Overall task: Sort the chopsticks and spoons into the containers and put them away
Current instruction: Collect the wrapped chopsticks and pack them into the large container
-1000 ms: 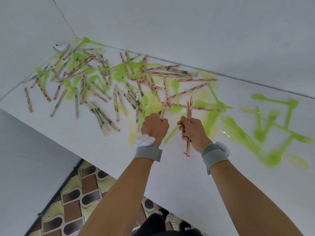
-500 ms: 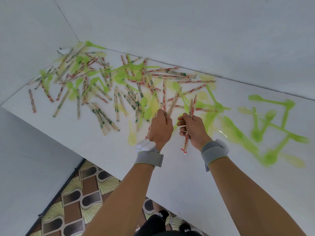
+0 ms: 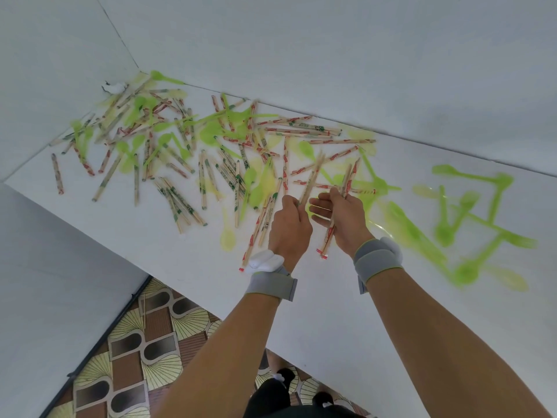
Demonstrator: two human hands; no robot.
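1. White table (image 3: pixel 168 267) runs diagonally from the upper left of the frame to the lower right, backed by plain white walls (image 3: pixel 331 49) that meet in a corner at the upper left.
2. Patterned floor tiles (image 3: pixel 144 342) in brown and cream show at the lower left and bottom centre, below the table edge.
3. Wrapped chopsticks (image 3: pixel 211 164), in paper sleeves printed red or green, lie scattered and crossing one another over the upper left and centre of the table, mixed with green plastic spoons (image 3: pixel 211 137).
4. A second group of green spoons (image 3: pixel 470 206) lies apart at the right of the frame, blurred; their count cannot be told.
5. Both forearms enter from the bottom of the frame, each with a grey wrist strap (image 3: pixel 271 286) carrying a white device.
6. Left hand (image 3: pixel 291 224), at centre, is curled round a wrapped chopstick pair (image 3: pixel 313 176) that angles up and to the right above the knuckles.
7. Right hand (image 3: pixel 340 218), just beside the left, grips a small chopstick bundle (image 3: pixel 346 185) against the palm and thumb; its fingers extend toward the left hand. The bundle's lower end (image 3: pixel 324 251) projects below the hand.
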